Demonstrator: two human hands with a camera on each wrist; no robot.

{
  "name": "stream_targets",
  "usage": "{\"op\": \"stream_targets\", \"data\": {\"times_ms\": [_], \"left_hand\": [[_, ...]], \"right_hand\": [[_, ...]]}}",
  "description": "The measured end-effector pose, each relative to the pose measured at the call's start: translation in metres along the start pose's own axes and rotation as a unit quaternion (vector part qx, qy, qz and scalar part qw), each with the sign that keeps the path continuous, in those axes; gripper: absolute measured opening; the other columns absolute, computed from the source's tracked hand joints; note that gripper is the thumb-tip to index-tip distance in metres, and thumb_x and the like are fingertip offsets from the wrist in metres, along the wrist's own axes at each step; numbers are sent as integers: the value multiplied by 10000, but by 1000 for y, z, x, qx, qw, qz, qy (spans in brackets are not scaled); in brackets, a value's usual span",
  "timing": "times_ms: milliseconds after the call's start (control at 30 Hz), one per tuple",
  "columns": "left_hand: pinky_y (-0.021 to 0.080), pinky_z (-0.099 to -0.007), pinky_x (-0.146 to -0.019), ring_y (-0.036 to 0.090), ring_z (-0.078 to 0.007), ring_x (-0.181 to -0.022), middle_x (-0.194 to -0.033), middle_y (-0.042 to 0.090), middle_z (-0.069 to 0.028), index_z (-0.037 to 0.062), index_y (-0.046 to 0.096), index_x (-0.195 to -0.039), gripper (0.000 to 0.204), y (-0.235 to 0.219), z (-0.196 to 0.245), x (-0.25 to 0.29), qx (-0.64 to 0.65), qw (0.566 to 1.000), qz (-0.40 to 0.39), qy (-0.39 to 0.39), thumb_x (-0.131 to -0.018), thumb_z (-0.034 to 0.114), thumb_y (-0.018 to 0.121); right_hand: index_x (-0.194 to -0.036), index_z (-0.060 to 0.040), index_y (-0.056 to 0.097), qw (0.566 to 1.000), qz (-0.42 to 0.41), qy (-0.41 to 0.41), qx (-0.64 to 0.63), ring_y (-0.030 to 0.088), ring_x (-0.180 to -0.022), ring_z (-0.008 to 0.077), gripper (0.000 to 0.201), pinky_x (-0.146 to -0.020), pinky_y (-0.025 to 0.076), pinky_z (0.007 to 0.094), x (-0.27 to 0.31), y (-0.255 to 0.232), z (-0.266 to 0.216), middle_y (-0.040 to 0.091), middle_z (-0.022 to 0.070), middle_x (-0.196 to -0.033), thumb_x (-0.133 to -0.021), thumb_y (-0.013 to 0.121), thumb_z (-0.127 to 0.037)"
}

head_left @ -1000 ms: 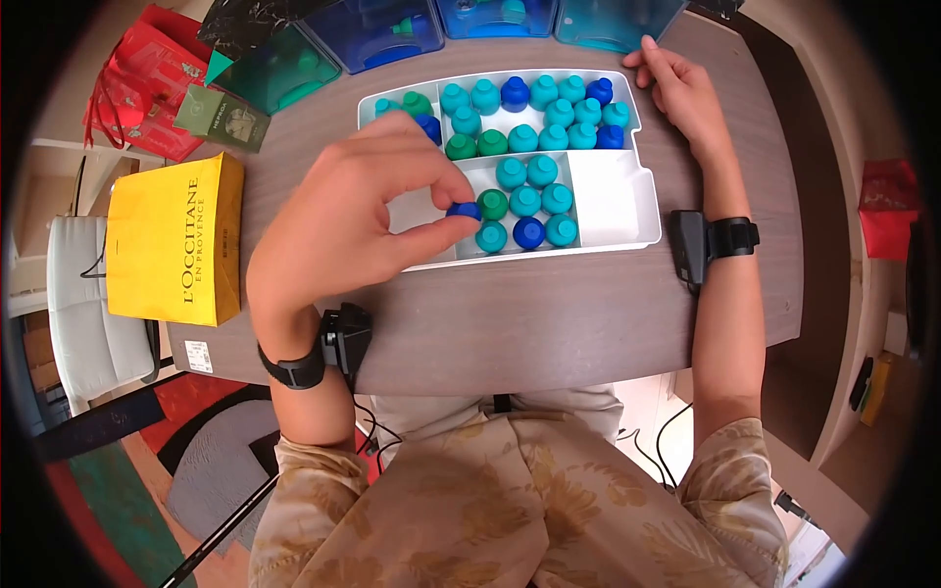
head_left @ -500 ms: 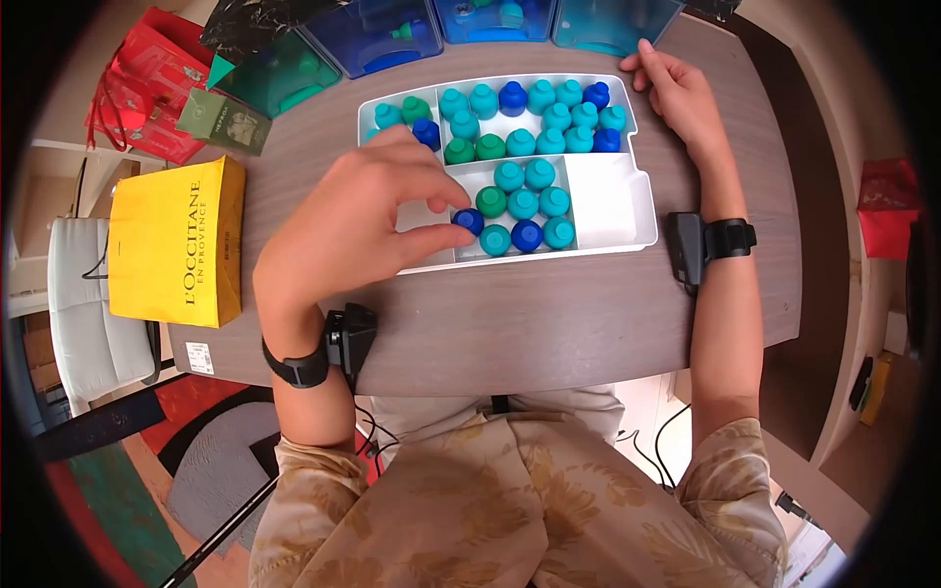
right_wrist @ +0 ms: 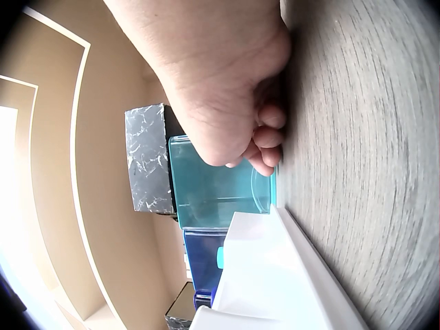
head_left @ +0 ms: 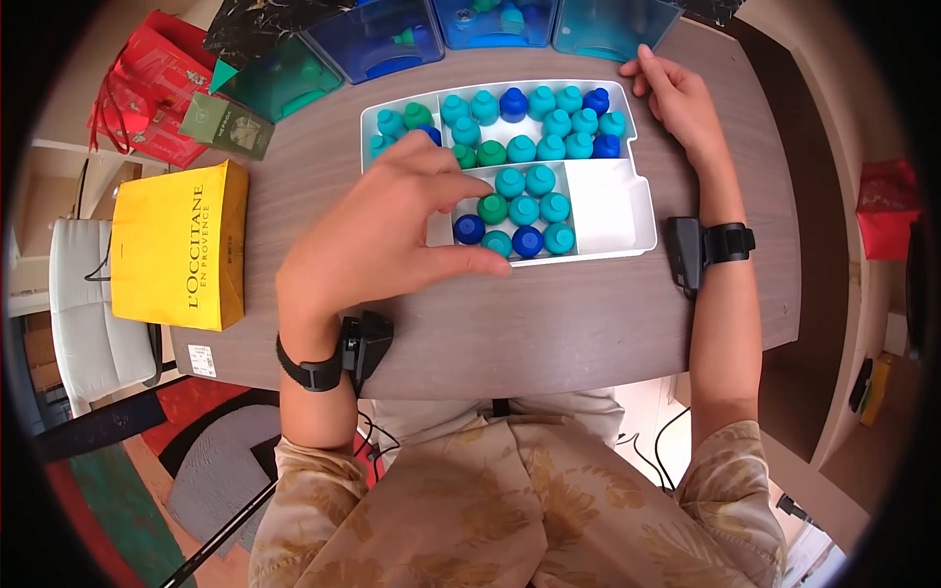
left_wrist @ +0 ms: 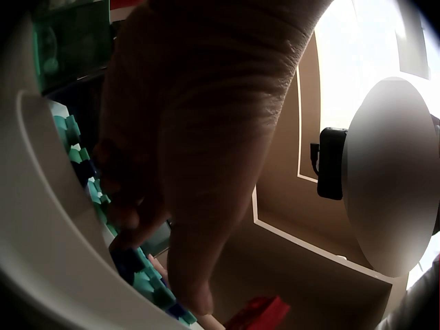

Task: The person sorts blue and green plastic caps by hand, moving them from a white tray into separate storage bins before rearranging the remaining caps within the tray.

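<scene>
A white divided tray (head_left: 610, 209) holds several small bottle-shaped pieces in teal, green and blue. My left hand (head_left: 377, 220) hovers over its front left part, thumb and forefinger spread apart with nothing between them. The thumb tip is by the front rim; the forefinger is near a green piece (head_left: 492, 208). In the gap, a blue piece (head_left: 470, 229) stands in the front middle compartment, beside a teal piece (head_left: 497, 243). The hand covers most of the front left compartment. My right hand (head_left: 681, 103) rests on the table right of the tray, fingers loosely curled, holding nothing.
Along the back stand a green bin (head_left: 284, 83), a blue bin (head_left: 377, 44), another blue bin (head_left: 495, 22) and a teal bin (head_left: 608, 29). On the left are a yellow bag (head_left: 176, 245), a small green box (head_left: 227, 125) and a red bag (head_left: 152, 73).
My left hand has lowered the blue piece into the front middle compartment and let go. Its thumb and forefinger have spread and shifted right. The right hand has stayed in place.
</scene>
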State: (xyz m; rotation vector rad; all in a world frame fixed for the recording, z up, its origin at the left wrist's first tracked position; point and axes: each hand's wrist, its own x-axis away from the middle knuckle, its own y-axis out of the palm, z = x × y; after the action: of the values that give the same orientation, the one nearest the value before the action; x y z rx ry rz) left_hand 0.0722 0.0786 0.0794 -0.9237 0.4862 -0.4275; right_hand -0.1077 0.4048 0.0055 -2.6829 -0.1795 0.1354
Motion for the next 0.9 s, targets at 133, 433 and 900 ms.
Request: {"op": "stream_targets", "data": {"times_ms": [133,433,900], "left_hand": [[483,-400,-805,575,-289,-871,-873,631,-91,39,780,-1140,561,1,-1,2,0,1000,8,-20,-727,378,952],[515,-373,-827,638,-269,-914,-938,744,-106,27,780,-1049,197,-19,0,-16,-56,991,117,9,-892,138,820],[541,-426,-858,638,-317,-935,-964,752,-137,21,779,-1026,164,4,0,-108,-171,978,3,123,-884,101,791]], "right_hand": [[-1036,-81,806,1000,1,4,-3,457,-625,34,478,-581,381,221,1,1,2,625,-71,-762,-1082,590,-504],[-1004,-93,806,1000,1,3,-4,512,-682,59,478,-646,425,248,0,0,0,639,-57,-761,-1086,580,-506],[-982,-68,815,1000,15,-13,-11,633,-767,126,522,-747,506,303,-5,2,11,703,13,-775,-1068,581,-526]]}}
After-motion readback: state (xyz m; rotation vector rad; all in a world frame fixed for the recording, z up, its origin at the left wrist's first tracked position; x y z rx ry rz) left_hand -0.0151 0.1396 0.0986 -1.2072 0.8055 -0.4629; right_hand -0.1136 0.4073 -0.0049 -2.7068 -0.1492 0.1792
